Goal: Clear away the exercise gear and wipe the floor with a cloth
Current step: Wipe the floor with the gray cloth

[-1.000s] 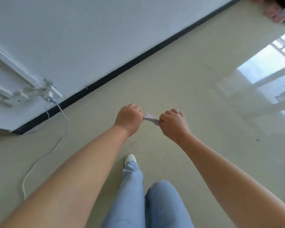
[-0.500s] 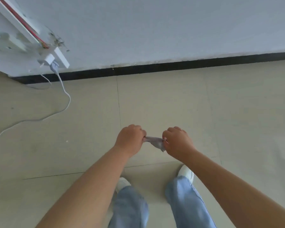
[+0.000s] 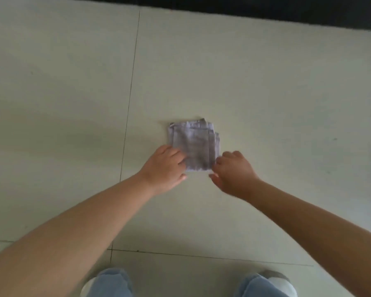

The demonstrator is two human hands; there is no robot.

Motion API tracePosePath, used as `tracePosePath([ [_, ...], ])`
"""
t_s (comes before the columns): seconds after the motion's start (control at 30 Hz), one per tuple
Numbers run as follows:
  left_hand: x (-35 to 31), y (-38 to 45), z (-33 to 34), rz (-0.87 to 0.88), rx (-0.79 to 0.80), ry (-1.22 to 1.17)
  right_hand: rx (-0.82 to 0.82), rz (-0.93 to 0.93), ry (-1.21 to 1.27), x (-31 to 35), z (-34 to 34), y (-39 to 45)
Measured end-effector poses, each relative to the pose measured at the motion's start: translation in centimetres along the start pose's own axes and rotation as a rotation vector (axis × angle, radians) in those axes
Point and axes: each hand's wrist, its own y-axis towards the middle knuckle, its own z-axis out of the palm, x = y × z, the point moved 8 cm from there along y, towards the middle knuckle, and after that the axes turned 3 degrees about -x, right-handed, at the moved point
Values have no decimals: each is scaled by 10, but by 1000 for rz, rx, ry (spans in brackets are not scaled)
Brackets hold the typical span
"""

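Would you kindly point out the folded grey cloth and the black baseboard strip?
folded grey cloth (image 3: 193, 144): head view, middle of its top layer.
black baseboard strip (image 3: 266, 9): head view, middle of the dark band.

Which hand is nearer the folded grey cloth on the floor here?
Left, narrowly. The left hand rests fingers on the cloth at its near-left corner; the right hand touches only its near-right edge.

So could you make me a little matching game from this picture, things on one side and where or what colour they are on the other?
Things:
1. cloth
2. left hand
3. right hand
4. skirting strip

Descriptions:
A. black, along the top edge
B. at the cloth's near right corner
C. greyish, folded, flat on the floor
D. fingers on the cloth's near left edge

Pairs: 1-C, 2-D, 3-B, 4-A
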Motion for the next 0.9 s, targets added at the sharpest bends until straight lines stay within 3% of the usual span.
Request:
tracePosePath([
  [0.07,13,-7,16,-43,-59,5,-225,9,37,-6,-4,9],
  [0.13,28,-9,20,-127,-111,-11,-275,70,75,-13,3,18],
  [0.37,30,2,34,-255,-12,105,-8,168,-51,-11,45,26],
  [0.5,55,30,21,-299,-57,129,-79,361,-31,-35,16,49],
  [0.63,97,52,8,-324,59,216,-50,393,95,-43,-9,90],
  [0.7,120,45,-1,-426,112,181,-74,359,121,-35,-22,113],
  [0.83,145,-11,2,-540,-12,149,-69,350,152,-14,-21,138],
  [0.9,153,-51,16,-597,-74,111,-162,283,79,2,-17,126],
])
